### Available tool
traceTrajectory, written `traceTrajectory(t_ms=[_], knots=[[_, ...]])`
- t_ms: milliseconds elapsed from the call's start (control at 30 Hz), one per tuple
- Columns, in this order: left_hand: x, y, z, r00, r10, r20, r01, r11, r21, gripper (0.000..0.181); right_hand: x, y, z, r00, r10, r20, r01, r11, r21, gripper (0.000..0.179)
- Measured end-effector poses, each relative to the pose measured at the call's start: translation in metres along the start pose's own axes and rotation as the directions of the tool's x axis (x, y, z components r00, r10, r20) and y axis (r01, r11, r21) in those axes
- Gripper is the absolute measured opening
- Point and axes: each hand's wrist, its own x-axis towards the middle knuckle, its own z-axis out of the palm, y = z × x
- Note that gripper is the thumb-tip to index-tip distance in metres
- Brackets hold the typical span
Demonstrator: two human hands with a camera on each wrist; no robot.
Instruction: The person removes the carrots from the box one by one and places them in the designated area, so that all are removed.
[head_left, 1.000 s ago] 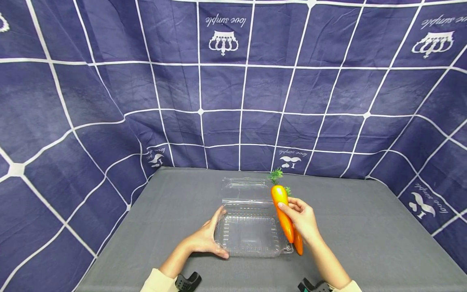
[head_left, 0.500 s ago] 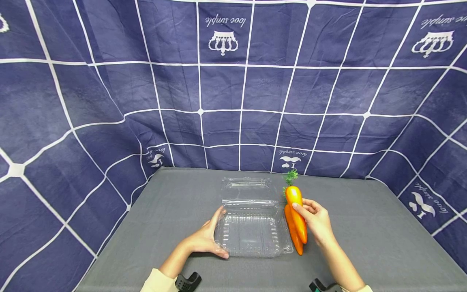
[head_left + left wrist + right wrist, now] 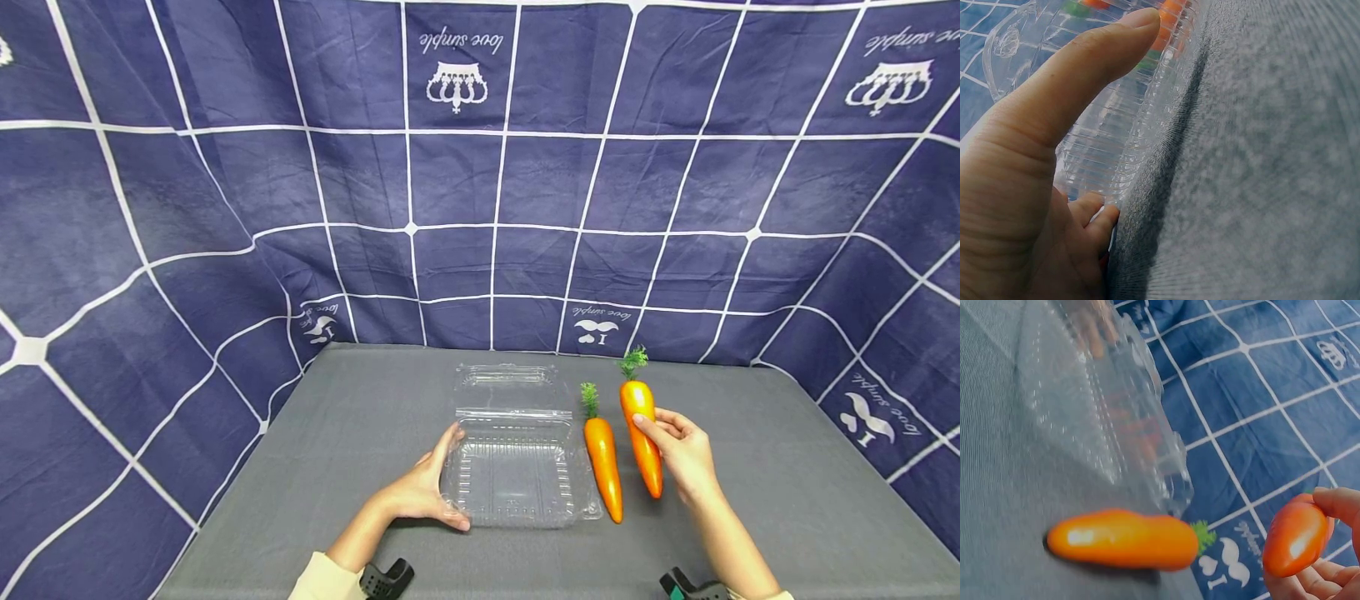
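An open clear plastic clamshell container (image 3: 513,483) stands on the grey table with its lid (image 3: 513,387) folded back. My left hand (image 3: 427,487) grips its left side, the thumb along the near corner and the fingers at the far one; the left wrist view shows the thumb (image 3: 1079,69) against the ribbed wall. Just right of the container lies an orange carrot (image 3: 603,467) with a green top. Farther right, my right hand (image 3: 678,450) pinches a second carrot (image 3: 641,433) between thumb and fingers, its leafy top pointing away. In the right wrist view this held carrot (image 3: 1297,537) appears end-on.
A grey cloth covers the table (image 3: 787,483). Blue fabric with white grid lines (image 3: 555,183) hangs behind it and along both sides. A black strap device (image 3: 386,579) sits at the left wrist.
My right hand has moved right with its carrot, from over the container's right edge past the carrot on the table, which is now fully uncovered. The left hand and container stay put.
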Motion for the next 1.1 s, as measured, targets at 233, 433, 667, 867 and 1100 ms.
traceTrajectory(t_ms=[233,433,667,867,1100], knots=[[0.000,0.000,0.000,1.000,0.002,0.004,-0.002,1.000,-0.003,0.142,0.001,0.005,-0.017,0.999,0.013,-0.047,-0.014,1.000,-0.020,0.034],[0.000,0.001,0.000,1.000,0.005,0.000,-0.005,1.000,-0.002,0.142,0.003,0.010,-0.028,0.998,0.014,-0.066,-0.016,1.000,-0.027,0.030],[0.000,-0.001,0.001,1.000,0.011,-0.004,-0.011,1.000,0.005,0.142,0.008,0.021,-0.038,0.996,0.021,-0.086,-0.026,0.998,-0.053,0.033],[0.000,-0.002,0.002,1.000,0.019,-0.004,-0.019,1.000,0.022,0.143,0.013,0.029,-0.045,0.996,0.056,-0.076,-0.066,0.989,-0.134,0.054],[0.000,-0.001,0.001,1.000,0.019,-0.004,-0.019,0.999,0.026,0.142,0.021,0.039,-0.050,0.996,0.063,-0.067,-0.080,0.956,-0.281,0.065]])
